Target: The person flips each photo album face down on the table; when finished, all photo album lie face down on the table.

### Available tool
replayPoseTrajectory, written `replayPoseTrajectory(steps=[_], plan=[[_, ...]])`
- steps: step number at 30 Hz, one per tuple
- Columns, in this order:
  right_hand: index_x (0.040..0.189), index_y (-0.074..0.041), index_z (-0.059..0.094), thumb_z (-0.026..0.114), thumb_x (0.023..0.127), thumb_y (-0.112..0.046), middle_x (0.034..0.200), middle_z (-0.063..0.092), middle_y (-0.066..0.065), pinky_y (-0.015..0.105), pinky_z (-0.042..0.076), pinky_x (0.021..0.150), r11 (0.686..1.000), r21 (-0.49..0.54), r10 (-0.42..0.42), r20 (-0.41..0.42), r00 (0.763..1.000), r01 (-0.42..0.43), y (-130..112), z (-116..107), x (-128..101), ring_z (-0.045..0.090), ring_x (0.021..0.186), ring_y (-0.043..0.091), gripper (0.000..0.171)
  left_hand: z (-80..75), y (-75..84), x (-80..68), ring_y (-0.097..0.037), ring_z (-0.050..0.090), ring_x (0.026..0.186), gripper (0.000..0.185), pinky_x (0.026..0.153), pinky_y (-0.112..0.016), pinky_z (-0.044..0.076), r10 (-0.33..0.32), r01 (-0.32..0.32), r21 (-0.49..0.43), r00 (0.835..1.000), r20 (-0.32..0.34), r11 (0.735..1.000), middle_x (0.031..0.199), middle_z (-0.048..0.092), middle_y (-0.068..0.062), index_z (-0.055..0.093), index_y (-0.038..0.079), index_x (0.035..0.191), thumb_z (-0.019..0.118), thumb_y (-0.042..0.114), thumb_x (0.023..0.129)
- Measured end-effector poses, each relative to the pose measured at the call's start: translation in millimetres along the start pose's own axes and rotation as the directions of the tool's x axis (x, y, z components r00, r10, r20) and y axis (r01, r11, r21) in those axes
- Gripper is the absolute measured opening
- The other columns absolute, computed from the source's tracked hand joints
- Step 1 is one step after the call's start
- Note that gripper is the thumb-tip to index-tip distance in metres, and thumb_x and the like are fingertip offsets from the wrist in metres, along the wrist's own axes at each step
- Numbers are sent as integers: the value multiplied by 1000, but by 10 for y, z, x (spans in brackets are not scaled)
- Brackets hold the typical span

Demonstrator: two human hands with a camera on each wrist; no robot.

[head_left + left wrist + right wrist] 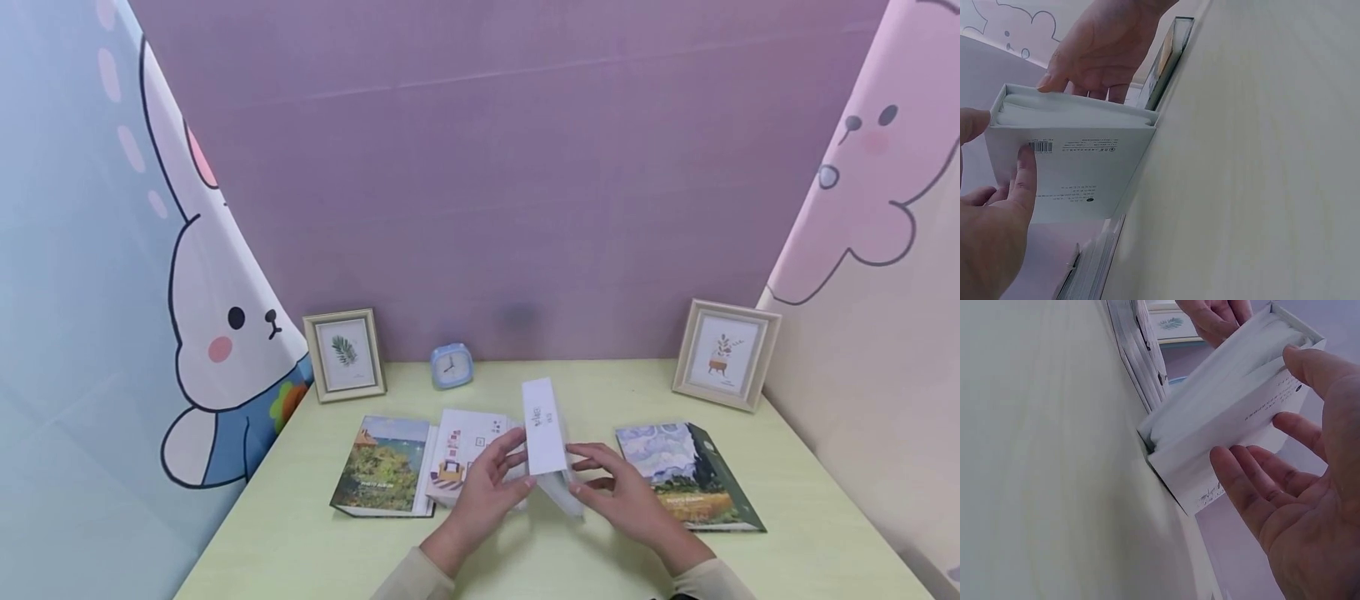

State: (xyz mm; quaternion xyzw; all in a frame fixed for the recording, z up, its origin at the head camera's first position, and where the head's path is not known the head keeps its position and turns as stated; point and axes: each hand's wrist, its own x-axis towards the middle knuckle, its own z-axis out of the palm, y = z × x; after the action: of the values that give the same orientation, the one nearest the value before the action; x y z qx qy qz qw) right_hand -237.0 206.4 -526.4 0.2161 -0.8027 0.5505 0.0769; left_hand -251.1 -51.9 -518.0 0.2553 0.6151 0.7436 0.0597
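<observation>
Nearest the viewer, the left hand (pixel 487 483) and the right hand (pixel 626 492) meet over the middle of the pale green worktop (pixel 315 533). Between them stands a white album (pixel 546 437), set on edge and tilted back, its lower end resting on the worktop. The left grip lies against the barcoded cover with thumb and fingers laid along it, more steadying than clenching. The right grip is mostly released, fingers straight, with the thumb tip touching the open edge where the white pages show; I judge it supports rather than grasps.

To handle this well, keep the lower edge planted on the worktop so the album pivots there, press from both sides evenly, and keep the thumbs from letting the pages splay out.

Counting outward: two hands, one white album between them. Just left lies one open booklet (pixel 461 454) with small pictures, and beside it one album with a green landscape cover (pixel 382 467). To the right lies one album with a painted sky and field cover (pixel 686 475). Farther back stand two picture frames, one at left (pixel 344 354) and one at right (pixel 725 354), and one small blue clock (pixel 452 366) against the purple wall.
</observation>
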Motion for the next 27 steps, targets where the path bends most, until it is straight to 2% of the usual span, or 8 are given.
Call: replayPoseTrajectory(steps=[6, 13, 18, 27], plan=[[146, -22, 60, 80, 95, -17, 142, 60, 10, 38, 62, 90, 999, 35, 12, 19, 1000, -12, 1, 4, -13, 63, 117, 44, 55, -8, -9, -2, -38, 48, 141, 68, 110, -38, 51, 0, 0, -2, 1000, 21, 1000, 161, 42, -17, 41, 1, 157, 71, -2, 96], [153, -16, 53, 75, 98, -12, 149, 56, 11, 40, 63, 87, 996, 79, -52, 30, 998, 49, -14, 7, -6, 66, 114, 29, 59, 2, -9, -8, -37, 50, 139, 62, 110, -43, 50, 24, -24, -1, 998, 56, 1000, 165, 40, -9, 49, 5, 153, 70, -3, 96], [154, -12, 52, 71, 100, -8, 149, 55, 15, 37, 63, 87, 989, 143, -51, 25, 998, 46, -78, 5, 6, 65, 113, 27, 57, 8, -24, -8, -40, 50, 139, 61, 108, -43, 52, 60, -61, 21, 996, 70, 998, 165, 38, -10, 49, 5, 153, 69, -2, 97], [155, -10, 49, 68, 101, -6, 153, 51, 18, 38, 62, 91, 977, 209, -41, 19, 999, 36, -147, 26, 11, 64, 118, 31, 57, -2, -37, 0, -38, 39, 149, 60, 115, -62, 39, 81, -83, 10, 991, 103, 997, 167, 35, -7, 46, 5, 154, 66, -4, 98]])
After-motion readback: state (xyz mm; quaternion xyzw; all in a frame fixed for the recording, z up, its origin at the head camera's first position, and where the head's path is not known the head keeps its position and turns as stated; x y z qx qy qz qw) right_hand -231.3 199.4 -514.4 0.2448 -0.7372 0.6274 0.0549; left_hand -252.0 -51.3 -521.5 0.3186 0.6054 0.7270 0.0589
